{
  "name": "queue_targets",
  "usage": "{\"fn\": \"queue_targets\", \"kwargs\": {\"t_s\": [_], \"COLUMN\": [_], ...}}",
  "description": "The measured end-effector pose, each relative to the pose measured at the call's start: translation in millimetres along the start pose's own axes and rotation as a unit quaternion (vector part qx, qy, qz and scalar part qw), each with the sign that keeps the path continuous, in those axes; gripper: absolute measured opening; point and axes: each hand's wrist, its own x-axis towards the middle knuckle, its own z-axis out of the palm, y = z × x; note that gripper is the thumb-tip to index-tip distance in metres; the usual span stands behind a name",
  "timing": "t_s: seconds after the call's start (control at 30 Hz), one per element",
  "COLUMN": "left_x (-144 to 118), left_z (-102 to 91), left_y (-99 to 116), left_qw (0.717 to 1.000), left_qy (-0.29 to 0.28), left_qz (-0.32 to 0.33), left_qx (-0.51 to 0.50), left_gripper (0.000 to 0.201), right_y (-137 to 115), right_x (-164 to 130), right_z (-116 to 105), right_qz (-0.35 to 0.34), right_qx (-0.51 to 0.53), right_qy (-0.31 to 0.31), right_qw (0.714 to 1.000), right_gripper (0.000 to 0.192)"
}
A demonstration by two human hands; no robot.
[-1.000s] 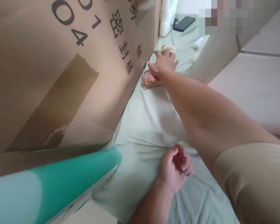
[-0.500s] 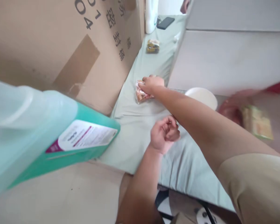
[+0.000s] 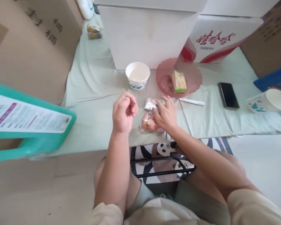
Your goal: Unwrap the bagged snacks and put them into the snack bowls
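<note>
Clear-wrapped pinkish pkt (image 3: 150, 122) lies on cloth-covered bench (image 3: 93, 128) near front edge, under & just L of R hand (image 3: 166, 115), the nearer one. R fingers spread apart, tips over pkt's R side, apparently touching, not clamped. L hand (image 3: 123, 114), fingers curled in together, is apart, off pkt's L side. Long axis approx. away from body, hard to tell w/ fingers covering part.

From here the table (image 3: 91, 90) (its cloth (image 3: 201, 122) creased) carries packets (image 3: 150, 126) under the right hand (image 3: 166, 114), a cup (image 3: 137, 86) and plate (image 3: 163, 78) beyond it, a phone (image 3: 228, 95) rightward.
</note>
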Motion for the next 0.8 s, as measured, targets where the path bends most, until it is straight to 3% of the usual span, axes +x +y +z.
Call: {"fn": "queue_targets", "kwargs": {"t_s": [0.07,0.1,0.17,0.23,0.3,0.4,0.53,0.7,0.8], "left_x": [2.7,3.1,3.5,4.7,7.1,11.6,18.6,32.9,40.5], "left_z": [18.2,26.5,40.5,50.8,57.0,58.6,51.1,40.3,34.4], "left_y": [-19.4,-27.6,-40.0,-47.4,-51.3,-53.4,-52.5,-49.0,-47.7], "left_qw": [0.98,0.951,0.875,0.814,0.783,0.773,0.78,0.79,0.786], "left_qy": [-0.055,-0.098,-0.18,-0.215,-0.216,-0.195,-0.163,-0.044,0.007], "left_qz": [0.018,0.016,-0.012,-0.048,-0.064,-0.064,-0.084,-0.107,-0.124], "left_qx": [0.193,0.291,0.449,0.538,0.58,0.6,0.599,0.603,0.605], "left_gripper": [0.021,0.026,0.054,0.067,0.062,0.055,0.052,0.05,0.052], "right_y": [36.0,55.0,93.7,129.3,155.4,171.6,168.5,170.8,179.9], "right_x": [-1.1,-1.8,-2.9,-1.7,1.8,9.8,22.4,29.0,24.2], "right_z": [-13.2,-21.4,-38.0,-50.5,-56.2,-54.6,-50.7,-57.8,-63.1], "right_qz": [-0.047,-0.065,-0.055,-0.007,0.033,0.051,0.065,0.087,0.104], "right_qx": [0.06,0.081,0.085,0.049,0.014,-0.009,-0.019,-0.036,-0.038], "right_qy": [0.041,0.058,0.076,0.066,0.042,0.021,-0.016,-0.059,-0.034], "right_qw": [0.996,0.993,0.992,0.997,0.998,0.998,0.998,0.994,0.993], "right_gripper": [0.045,0.042,0.038,0.038,0.041,0.049,0.054,0.041,0.035]}}
